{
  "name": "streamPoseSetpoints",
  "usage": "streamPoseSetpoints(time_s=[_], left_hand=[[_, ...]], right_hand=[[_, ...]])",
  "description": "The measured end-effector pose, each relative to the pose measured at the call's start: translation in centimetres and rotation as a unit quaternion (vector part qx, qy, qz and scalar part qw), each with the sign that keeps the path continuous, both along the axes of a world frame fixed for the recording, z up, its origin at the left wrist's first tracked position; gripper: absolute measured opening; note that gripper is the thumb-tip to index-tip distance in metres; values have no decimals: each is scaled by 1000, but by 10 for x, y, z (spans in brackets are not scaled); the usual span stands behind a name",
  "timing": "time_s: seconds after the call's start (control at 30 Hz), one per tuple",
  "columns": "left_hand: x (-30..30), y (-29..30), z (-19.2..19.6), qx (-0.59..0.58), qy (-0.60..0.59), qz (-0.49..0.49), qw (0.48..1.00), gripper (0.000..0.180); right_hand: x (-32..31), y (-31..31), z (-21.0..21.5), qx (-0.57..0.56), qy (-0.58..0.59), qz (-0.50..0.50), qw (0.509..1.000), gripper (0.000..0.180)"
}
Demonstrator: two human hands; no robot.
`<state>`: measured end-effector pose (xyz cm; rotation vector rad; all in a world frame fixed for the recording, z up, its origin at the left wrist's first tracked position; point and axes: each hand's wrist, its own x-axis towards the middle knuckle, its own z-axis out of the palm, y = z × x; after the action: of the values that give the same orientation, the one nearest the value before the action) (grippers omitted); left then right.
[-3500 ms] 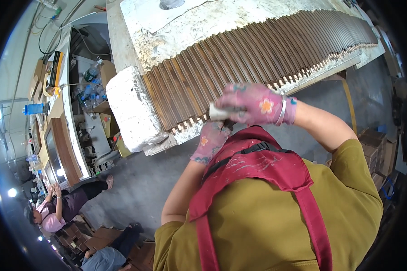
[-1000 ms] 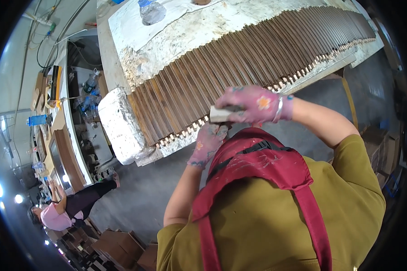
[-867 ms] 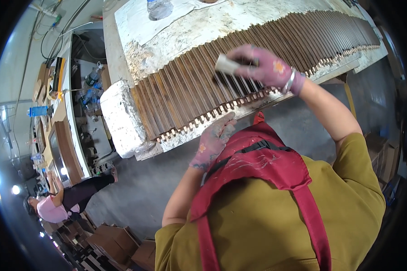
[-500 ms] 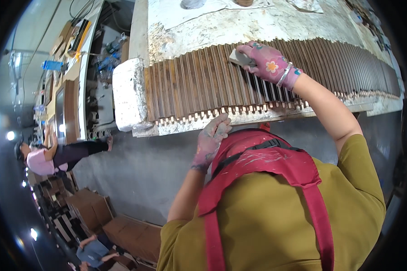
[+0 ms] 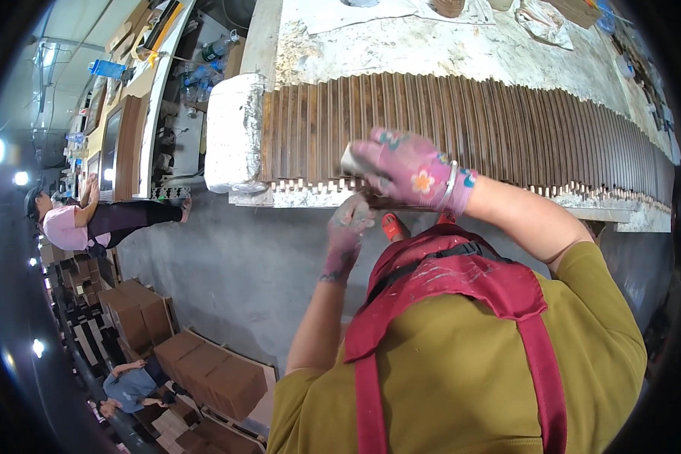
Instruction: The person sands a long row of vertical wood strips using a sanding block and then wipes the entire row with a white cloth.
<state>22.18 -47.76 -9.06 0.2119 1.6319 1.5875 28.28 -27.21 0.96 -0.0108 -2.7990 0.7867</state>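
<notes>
Right hand [image 5: 412, 168] is grasping pale block [image 5: 348, 161] above near ends of brown strips [image 5: 318, 125], which are lying side by side on whitish tabletop [image 5: 386, 54]. Left hand [image 5: 351, 216] is hovering just beside; cannot tell its grip.

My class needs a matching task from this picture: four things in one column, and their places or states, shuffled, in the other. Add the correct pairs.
Column one
1. small pale block
2. brown strips
3. white bundle
4. apron

Column two
A. at the left end of the row
B. red, worn over a mustard shirt
C. held in the gloved right hand
D. lined up side by side on the table

Right pairs: 1-C, 2-D, 3-A, 4-B
</notes>
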Motion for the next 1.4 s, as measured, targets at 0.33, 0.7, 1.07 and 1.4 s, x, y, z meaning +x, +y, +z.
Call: streamPoseSetpoints(time_s=[0.33,0.7,1.07,1.4], left_hand=[[-40,-23,-21,47,-57,-8,997,43],[-50,-24,-26,41,-122,-19,992,44],[-58,-41,-37,4,122,-63,990,20],[-42,-40,2,4,-33,-148,988,38]], right_hand=[[-11,-41,4,-3,38,-22,999,27],[-23,-48,-1,72,-28,-56,995,39],[-73,-48,0,50,-25,-26,998,29],[-2,36,6,-144,-21,-179,973,49]])
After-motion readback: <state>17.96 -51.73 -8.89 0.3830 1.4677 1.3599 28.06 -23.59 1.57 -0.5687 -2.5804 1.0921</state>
